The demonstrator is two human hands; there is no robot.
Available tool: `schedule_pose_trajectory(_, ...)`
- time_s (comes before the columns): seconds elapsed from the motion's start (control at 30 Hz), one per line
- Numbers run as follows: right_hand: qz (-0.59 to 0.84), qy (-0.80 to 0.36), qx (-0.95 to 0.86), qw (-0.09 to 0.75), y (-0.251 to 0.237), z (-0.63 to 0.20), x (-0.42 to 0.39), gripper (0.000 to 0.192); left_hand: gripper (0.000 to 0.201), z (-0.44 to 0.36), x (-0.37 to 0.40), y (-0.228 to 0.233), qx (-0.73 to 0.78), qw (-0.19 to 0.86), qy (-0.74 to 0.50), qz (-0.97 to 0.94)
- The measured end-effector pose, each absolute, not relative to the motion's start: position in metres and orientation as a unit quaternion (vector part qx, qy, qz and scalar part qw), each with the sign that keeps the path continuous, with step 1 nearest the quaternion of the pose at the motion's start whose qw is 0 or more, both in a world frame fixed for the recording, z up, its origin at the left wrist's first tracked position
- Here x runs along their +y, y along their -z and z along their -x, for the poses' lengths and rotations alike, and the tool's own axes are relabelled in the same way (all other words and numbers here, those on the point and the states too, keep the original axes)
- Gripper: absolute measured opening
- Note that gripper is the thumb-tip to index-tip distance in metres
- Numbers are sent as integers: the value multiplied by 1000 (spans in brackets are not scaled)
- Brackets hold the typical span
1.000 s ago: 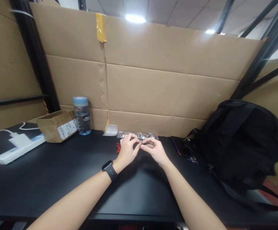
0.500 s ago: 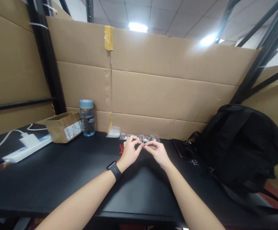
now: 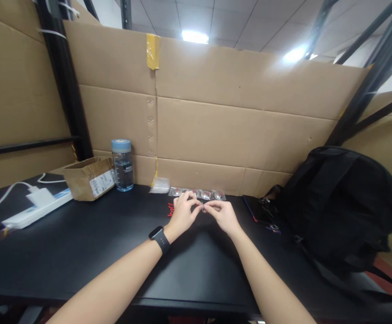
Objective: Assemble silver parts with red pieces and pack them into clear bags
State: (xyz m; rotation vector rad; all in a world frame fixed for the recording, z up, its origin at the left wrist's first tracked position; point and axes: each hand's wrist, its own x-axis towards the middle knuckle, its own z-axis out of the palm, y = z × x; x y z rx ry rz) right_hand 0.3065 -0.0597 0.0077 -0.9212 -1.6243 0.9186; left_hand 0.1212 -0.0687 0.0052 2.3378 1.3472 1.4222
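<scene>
A tiny part, too small to identify, is pinched between fingertips of left hand [image 3: 182, 211] and right hand [image 3: 223, 215], just in front of the clear packets [image 3: 202, 194]. Red pieces [image 3: 170, 209] lie left of these, untouched.

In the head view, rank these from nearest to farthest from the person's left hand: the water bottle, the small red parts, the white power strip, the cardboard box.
From the left hand:
1. Small red parts, on the black table just to its left.
2. Water bottle, farther left, standing by the cardboard wall.
3. Cardboard box, just left of the bottle.
4. White power strip, near the table's left end.
</scene>
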Motion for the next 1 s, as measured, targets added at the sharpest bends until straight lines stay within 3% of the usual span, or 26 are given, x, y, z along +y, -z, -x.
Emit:
schedule_pose_trajectory(0.7,376,-311,-745,454,-3,-301,-62,28,15,-124,-67,-3,402,94,-511,-754)
schedule_pose_trajectory(0.87,379,-323,-721,483,0,-305,-56,31,30,-123,-68,-9,335,200,-510,-767)
schedule_pose_trajectory(0.97,381,-332,-709,491,-3,-308,-56,32,22,-121,-68,-10,301,271,-495,-769)
schedule_pose_trajectory(1.0,379,-339,-708,491,-4,-308,-57,33,33,-121,-68,-10,299,290,-497,-761)
